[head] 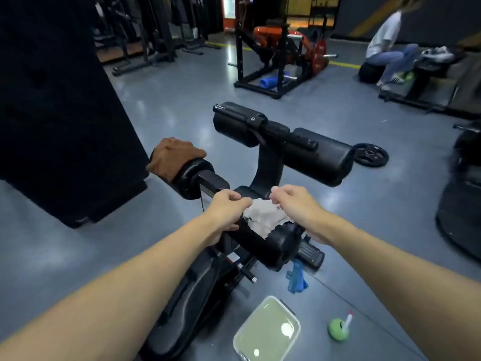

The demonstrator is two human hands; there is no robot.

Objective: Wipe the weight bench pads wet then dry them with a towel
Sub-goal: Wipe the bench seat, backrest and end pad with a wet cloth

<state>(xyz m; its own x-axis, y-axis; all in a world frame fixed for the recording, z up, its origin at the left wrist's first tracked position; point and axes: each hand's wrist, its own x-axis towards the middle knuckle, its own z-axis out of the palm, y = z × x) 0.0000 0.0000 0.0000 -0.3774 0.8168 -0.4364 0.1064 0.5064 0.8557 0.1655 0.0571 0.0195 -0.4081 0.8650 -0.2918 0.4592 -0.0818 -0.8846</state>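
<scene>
The left hand (229, 212) and the right hand (296, 204) were held close together, each with its fingers curled and pinching an upper edge of a pale cloth (265, 217). The crumpled cloth was draped over the top of the near roller pad (263, 246), a black padded cylinder at the bench's foot end, and the heel of the left hand was rested against that pad. To the left, a second black roller (192, 178) was capped by a brown shape (174, 157); whether that was a cloth, a glove or a hand could not be told. Beyond, a pair of larger upper rollers (322, 160) was carried on a curved black post. A weight plate (371, 155) was laid flat on the grey floor (169, 108) just behind them. On the floor near the bench, a blue rag (296, 280) was seen, with a clear tub (268, 329) of greenish liquid and a green bottle (338, 329) beside it. At the far right, a seated person (387, 45) was shown, with an orange-and-black machine (281, 48) to the left.
</scene>
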